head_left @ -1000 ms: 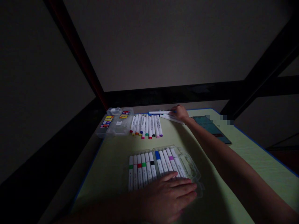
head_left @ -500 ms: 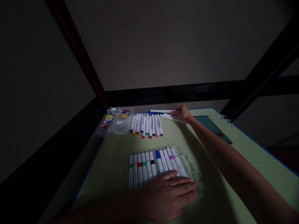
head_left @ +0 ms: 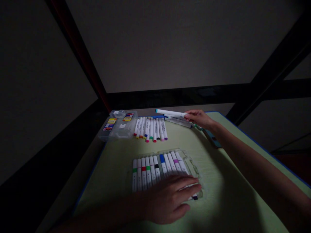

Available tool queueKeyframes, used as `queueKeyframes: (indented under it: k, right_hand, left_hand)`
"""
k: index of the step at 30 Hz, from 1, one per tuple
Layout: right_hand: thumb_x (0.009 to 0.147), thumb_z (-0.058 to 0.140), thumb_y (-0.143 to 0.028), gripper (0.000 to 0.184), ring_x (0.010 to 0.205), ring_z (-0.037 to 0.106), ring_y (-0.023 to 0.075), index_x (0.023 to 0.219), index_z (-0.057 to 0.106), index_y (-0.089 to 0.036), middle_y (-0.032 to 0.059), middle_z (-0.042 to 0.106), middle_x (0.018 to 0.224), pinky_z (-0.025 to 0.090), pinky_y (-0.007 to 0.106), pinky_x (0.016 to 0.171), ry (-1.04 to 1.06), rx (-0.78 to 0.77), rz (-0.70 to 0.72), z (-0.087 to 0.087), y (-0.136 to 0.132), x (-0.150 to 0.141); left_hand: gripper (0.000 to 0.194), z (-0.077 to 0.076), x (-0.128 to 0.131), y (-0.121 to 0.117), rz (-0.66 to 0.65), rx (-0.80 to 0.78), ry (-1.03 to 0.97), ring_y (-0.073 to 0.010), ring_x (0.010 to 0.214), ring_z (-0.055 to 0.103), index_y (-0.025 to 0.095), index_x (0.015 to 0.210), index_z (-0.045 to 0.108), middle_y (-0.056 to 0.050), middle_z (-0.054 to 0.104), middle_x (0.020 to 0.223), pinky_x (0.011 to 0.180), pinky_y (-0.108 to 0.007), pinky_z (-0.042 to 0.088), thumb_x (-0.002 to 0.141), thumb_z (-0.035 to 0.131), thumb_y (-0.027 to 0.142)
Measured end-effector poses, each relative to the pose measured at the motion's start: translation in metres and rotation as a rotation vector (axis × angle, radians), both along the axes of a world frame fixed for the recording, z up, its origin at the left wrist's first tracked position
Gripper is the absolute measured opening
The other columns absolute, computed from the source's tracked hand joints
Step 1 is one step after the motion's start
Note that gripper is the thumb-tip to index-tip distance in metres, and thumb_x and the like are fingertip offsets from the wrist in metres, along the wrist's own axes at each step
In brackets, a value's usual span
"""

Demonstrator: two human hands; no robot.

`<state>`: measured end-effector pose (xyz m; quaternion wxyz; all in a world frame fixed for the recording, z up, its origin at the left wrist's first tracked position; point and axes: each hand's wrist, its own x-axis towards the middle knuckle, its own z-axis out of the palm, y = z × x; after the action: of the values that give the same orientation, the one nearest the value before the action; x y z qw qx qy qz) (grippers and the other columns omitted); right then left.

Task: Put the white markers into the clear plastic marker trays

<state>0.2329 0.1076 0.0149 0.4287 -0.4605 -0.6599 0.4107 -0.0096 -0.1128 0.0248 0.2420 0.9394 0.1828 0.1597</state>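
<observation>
A white marker (head_left: 171, 113) with a light blue tip points left from the fingers of my right hand (head_left: 198, 118), which grips its right end above the far part of the table. Beneath it lie a few more white markers (head_left: 178, 121). My left hand (head_left: 171, 197) rests with fingers spread over the lower right of a clear plastic tray (head_left: 194, 166). White markers (head_left: 143, 174) with green, red, black, blue and purple bands stand side by side in that tray; my hand hides the lower ends of some.
A row of white markers (head_left: 151, 129) with coloured tips lies beyond the tray. Left of it sits a clear plastic case (head_left: 119, 126) with labels. A phone-like flat device (head_left: 213, 139) lies partly under my right forearm. The pale green table (head_left: 116, 150) has a blue edge.
My right hand has lifted the marker and moved slightly right, toward me. My left hand has shifted a little up and left, its fingers still spread.
</observation>
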Motion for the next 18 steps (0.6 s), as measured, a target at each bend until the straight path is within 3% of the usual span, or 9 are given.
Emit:
queueKeyframes:
  k: [2,4,6,8,12,18]
  right_hand:
    - [0.052,0.070,-0.053,0.044,0.051,0.046,0.0076,0.074,0.068,-0.016,-0.0010,0.058,0.057,0.035,0.022,0.049,0.002,-0.026,0.056,0.006,-0.011,-0.002]
    - [0.054,0.072,-0.048,0.037,0.050,0.046,0.0075,0.072,0.068,-0.016,-0.0008,0.059,0.057,0.035,0.021,0.048,0.001,-0.059,0.116,0.012,-0.022,-0.003]
    - [0.057,0.072,-0.042,0.028,0.051,0.049,0.0074,0.071,0.069,-0.017,-0.0008,0.060,0.057,0.037,0.021,0.049,0.007,-0.118,0.223,0.015,-0.033,-0.005]
    - [0.059,0.072,-0.035,0.022,0.053,0.051,0.0078,0.073,0.070,-0.018,-0.0010,0.062,0.058,0.040,0.022,0.052,0.005,-0.167,0.290,0.017,-0.045,-0.005]
    - [0.063,0.070,-0.029,0.014,0.051,0.051,0.0074,0.074,0.071,-0.019,-0.0016,0.063,0.057,0.041,0.021,0.050,-0.028,-0.179,0.372,0.018,-0.066,-0.001]
    - [0.065,0.070,-0.027,0.013,0.051,0.051,0.0072,0.074,0.071,-0.018,-0.0014,0.061,0.056,0.041,0.021,0.049,0.003,-0.186,0.399,0.015,-0.086,0.011]
  left_hand:
    - [0.041,-0.005,0.000,0.002,0.171,-0.131,-0.171,-0.0173,0.115,0.046,0.014,0.122,0.041,-0.011,0.052,0.122,0.097,-0.030,0.039,0.081,0.048,0.014]
    - [0.027,-0.012,0.001,0.006,0.427,-0.219,-0.421,-0.0152,0.094,0.055,0.017,0.104,0.048,-0.007,0.058,0.102,0.081,-0.028,0.047,0.078,0.048,0.011]
    - [0.009,-0.019,0.002,0.012,0.635,-0.210,-0.625,-0.0146,0.087,0.054,0.018,0.084,0.049,-0.005,0.054,0.091,0.072,-0.026,0.047,0.078,0.048,0.011]
    - [0.011,-0.023,0.002,0.018,0.762,-0.280,-0.765,-0.0128,0.080,0.053,0.018,0.086,0.046,-0.003,0.050,0.088,0.067,-0.024,0.045,0.077,0.050,0.013]
    - [0.018,-0.024,0.002,0.024,0.761,-0.454,-0.917,-0.0102,0.070,0.051,0.020,0.094,0.040,0.001,0.048,0.080,0.062,-0.022,0.043,0.080,0.050,0.016]
    - [0.019,-0.018,0.001,0.022,0.774,-0.504,-0.979,-0.0099,0.063,0.051,0.020,0.100,0.039,0.002,0.051,0.072,0.057,-0.022,0.041,0.083,0.047,0.021]
